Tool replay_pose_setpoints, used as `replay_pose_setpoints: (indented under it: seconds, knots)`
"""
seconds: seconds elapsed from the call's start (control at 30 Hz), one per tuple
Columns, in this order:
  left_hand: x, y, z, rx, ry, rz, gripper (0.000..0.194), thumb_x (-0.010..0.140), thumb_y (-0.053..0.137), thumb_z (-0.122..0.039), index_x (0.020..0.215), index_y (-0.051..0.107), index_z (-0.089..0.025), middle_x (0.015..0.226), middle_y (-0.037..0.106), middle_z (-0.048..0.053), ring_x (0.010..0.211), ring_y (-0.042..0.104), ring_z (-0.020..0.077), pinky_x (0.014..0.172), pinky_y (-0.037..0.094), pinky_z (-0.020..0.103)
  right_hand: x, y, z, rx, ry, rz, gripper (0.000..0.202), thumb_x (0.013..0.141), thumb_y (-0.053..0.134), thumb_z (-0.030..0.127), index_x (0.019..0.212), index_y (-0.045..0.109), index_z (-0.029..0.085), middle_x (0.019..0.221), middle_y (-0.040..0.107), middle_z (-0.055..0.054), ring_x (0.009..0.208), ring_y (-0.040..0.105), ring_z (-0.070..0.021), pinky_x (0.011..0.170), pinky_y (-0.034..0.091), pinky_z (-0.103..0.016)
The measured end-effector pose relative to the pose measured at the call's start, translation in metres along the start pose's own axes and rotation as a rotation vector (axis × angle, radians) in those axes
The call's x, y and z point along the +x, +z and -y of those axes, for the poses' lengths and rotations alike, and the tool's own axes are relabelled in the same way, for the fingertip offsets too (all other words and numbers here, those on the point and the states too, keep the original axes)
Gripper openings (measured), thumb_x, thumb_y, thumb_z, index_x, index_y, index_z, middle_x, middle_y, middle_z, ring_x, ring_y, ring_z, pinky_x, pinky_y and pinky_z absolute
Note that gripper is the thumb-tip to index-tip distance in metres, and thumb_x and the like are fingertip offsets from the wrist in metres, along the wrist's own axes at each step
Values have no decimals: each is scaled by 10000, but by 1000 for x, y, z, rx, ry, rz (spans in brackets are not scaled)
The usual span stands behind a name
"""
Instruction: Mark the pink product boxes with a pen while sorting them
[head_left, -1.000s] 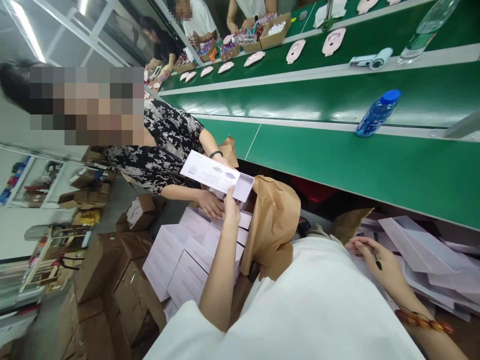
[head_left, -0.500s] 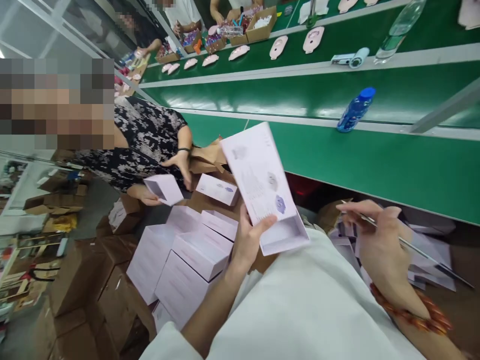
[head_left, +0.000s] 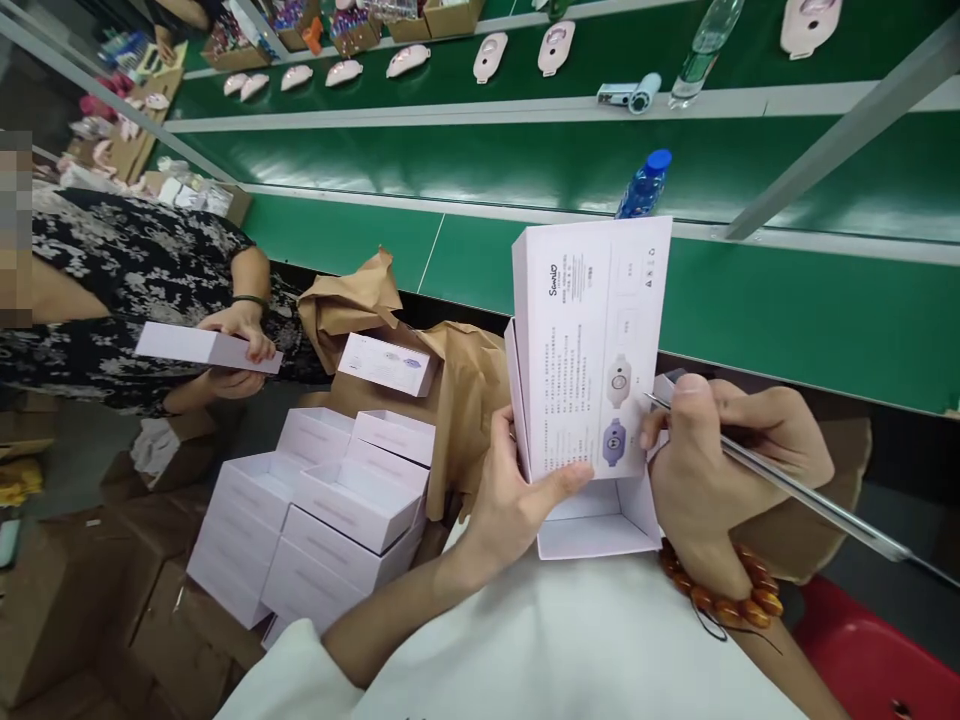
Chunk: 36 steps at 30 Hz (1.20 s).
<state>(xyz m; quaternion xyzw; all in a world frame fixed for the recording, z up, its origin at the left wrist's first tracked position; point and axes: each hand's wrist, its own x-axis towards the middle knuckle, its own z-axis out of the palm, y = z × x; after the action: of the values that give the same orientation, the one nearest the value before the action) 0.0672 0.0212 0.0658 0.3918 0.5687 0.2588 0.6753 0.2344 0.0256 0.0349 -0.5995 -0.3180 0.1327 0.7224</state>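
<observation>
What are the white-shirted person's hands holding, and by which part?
The left hand holds a printed box by its lower left side; the right hand grips a slim metal tool near one end.

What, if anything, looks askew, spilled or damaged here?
The lid in the left hand sits out of line with its tray, baring the near end. The brown paper beside the stacked boxes is crumpled. I see no spill.

A clear bottle [head_left: 705,52], a blue-capped bottle [head_left: 643,188] and a pale-blue device [head_left: 640,95] rest along the green workbench [head_left: 817,300].
</observation>
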Motion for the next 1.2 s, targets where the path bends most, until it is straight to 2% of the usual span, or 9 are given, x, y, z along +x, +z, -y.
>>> replay_pose_setpoints:
  seconds: [0.23, 0.4, 0.67, 1.2]
  knots:
    - [-1, -1, -3, 64, -4, 7, 827, 849, 1031, -544, 1452, 535, -271, 1503, 809, 158, 1438, 733, 422, 1229, 548, 606, 1, 1, -1, -34, -41, 7, 526, 1088, 828, 219, 754, 436, 324, 522, 527, 118, 352, 488, -154, 400, 424, -365]
    - [-2, 0, -7, 66, 2, 15, 811, 859, 1020, -524, 1443, 519, -267, 1511, 803, 162, 1452, 732, 415, 1232, 549, 591, 0, -1, -5, -26, -95, 19, 492, 1069, 800, 150, 758, 449, 297, 529, 539, 135, 349, 518, -134, 422, 449, -337]
    - [-1, -1, 2, 65, 10, 8, 821, 853, 1035, -516, 1450, 524, -276, 1523, 780, 152, 1450, 718, 408, 1234, 544, 606, 0, -2, -8, -42, -86, 7, 482, 1071, 813, 181, 759, 464, 294, 533, 561, 134, 367, 530, -131, 435, 443, -334]
    - [-3, 2, 2, 70, 10, -1, 815, 848, 1054, -528, 1448, 559, -283, 1498, 783, 132, 1453, 722, 427, 1213, 552, 582, -2, -9, -6, -44, -48, -29, 455, 1065, 819, 201, 743, 515, 305, 535, 581, 103, 372, 547, -169, 459, 439, -370]
